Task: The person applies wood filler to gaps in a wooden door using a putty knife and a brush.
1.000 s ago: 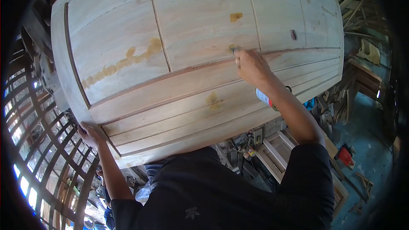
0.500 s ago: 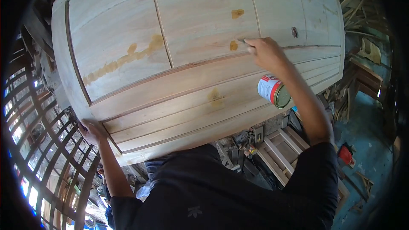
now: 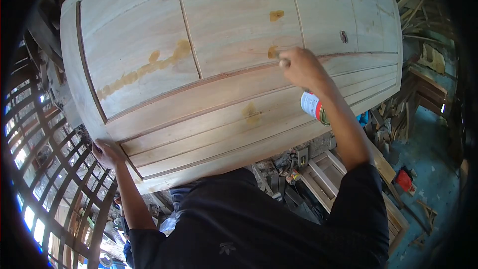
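A large, pale panelled wooden door [image 3: 234, 25] lies in front of me, with brown patches of filler [image 3: 142, 71] on it. My left hand [image 3: 108, 154] grips the door's near left corner, its fingers partly hidden round the edge. Over the right half, my right hand [image 3: 304, 68] is closed on a small tool, probably a putty knife, whose tip is blurred and mostly covered by the fingers. It is right beside a small brown patch [image 3: 272, 52]. A white and red tin [image 3: 311, 104] stands on the door, partly behind my right forearm.
A dark slatted lattice [image 3: 55, 169] rises at my left. Below the door's near edge on the right are wooden frames [image 3: 323, 179] and scattered offcuts. A red object [image 3: 405, 181] lies on the bluish floor [image 3: 428, 144]. Wood strips [image 3: 413, 0] are piled at the far right.
My right hand has shifted slightly left and toward me, and the forearm now covers more of the tin. My left hand and the door have stayed put.
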Demonstrator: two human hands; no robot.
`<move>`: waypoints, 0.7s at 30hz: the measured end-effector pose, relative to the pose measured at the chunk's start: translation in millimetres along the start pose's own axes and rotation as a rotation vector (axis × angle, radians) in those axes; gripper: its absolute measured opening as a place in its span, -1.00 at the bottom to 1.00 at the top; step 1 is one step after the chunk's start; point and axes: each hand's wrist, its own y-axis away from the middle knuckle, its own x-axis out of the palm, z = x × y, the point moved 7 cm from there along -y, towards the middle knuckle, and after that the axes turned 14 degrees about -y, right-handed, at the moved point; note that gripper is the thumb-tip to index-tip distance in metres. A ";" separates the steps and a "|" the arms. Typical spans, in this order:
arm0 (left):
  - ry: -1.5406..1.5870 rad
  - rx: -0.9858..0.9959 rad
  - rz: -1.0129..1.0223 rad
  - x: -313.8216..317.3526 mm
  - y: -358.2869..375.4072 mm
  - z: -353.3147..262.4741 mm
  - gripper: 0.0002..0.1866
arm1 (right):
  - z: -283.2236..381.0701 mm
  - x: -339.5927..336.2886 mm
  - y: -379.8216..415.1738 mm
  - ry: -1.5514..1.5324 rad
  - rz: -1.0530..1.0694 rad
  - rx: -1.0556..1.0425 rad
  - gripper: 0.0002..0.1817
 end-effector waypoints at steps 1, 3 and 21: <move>-0.001 -0.003 0.002 -0.5 1.5 1.1 -0.45 | -4.0 4.4 0.2 0.003 0.003 0.000 -0.84; -0.006 -0.016 0.003 -1.4 2.3 0.4 -0.45 | -13.8 10.2 2.4 0.006 -0.047 0.073 -0.83; 0.032 -0.031 0.045 -12.4 15.8 -20.3 -0.30 | -11.8 3.9 -1.7 0.077 0.242 0.063 -0.64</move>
